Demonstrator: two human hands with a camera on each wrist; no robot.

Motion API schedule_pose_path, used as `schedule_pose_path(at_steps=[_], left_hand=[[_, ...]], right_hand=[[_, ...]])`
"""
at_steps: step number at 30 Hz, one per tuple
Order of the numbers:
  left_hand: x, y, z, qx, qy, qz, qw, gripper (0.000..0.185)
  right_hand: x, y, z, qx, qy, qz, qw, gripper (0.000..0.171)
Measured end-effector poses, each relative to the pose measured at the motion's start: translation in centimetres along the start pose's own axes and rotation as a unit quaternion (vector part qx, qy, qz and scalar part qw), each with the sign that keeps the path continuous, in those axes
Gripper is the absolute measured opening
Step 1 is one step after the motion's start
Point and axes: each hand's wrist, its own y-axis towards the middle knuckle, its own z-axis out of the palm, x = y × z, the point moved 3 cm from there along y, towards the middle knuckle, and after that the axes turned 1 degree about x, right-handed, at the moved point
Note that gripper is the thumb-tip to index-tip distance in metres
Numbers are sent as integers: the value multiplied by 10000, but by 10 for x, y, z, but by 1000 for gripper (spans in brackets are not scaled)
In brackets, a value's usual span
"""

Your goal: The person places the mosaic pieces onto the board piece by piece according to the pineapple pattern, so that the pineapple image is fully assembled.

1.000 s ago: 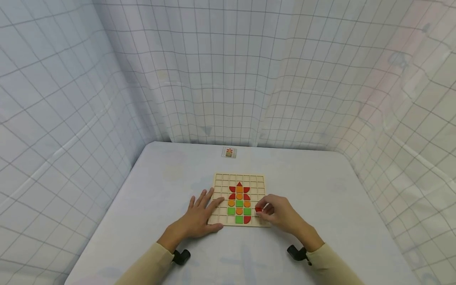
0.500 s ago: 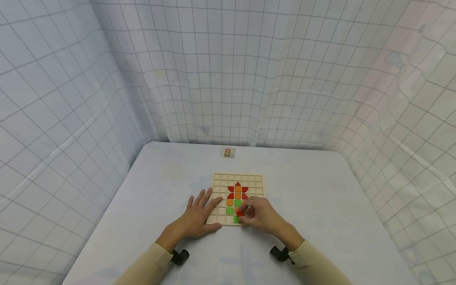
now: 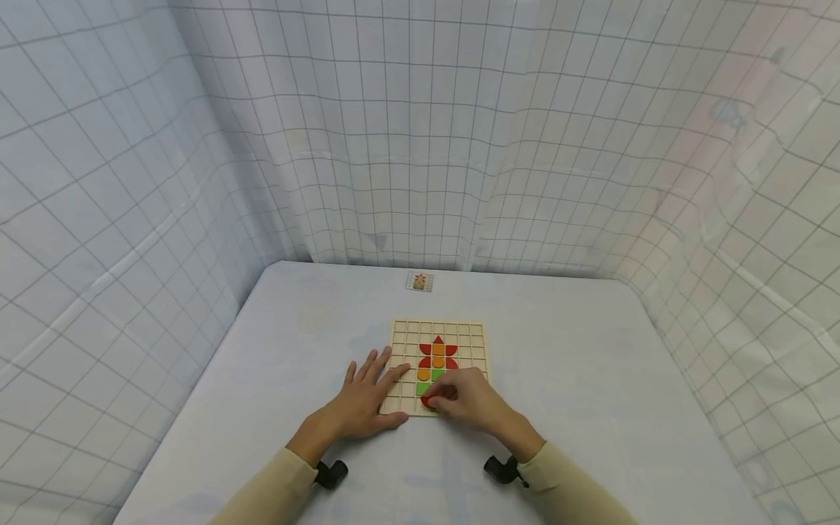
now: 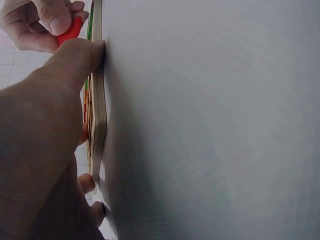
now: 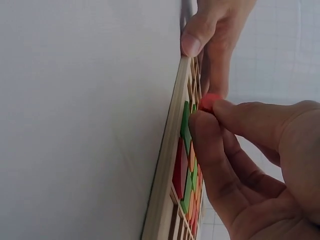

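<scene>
A wooden grid board (image 3: 472,334) lies on the table, with red, orange and green tiles set in its middle cells. My right hand (image 3: 469,399) pinches a small red piece (image 3: 427,401) between thumb and fingers over the board's near row; the same red piece (image 5: 209,101) shows in the right wrist view and the red piece (image 4: 70,31) in the left wrist view. My left hand (image 3: 364,397) rests flat on the board's left side, its fingers spread and its thumb (image 4: 75,55) against the near edge of the board (image 4: 98,135).
A small picture card (image 3: 420,281) with the same pattern lies at the table's far edge. Grid-patterned white curtains close the table (image 3: 590,379) in on all sides. Black wrist mounts (image 3: 331,474) sit at both sleeves.
My right hand has carried the red piece leftward, from off the board's right edge to over its near row. My left hand has stayed on the board.
</scene>
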Motion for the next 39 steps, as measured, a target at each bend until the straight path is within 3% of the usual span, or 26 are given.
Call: schedule_pose_path(at_steps=[10, 39], left_hand=[[2, 0, 0, -37, 65, 54, 10000, 92], [0, 0, 0, -69, 45, 45, 10000, 92]], right_hand=[[0, 6, 9, -351, -66, 204, 9992, 4], [2, 9, 20, -582, -408, 767, 9945, 11]])
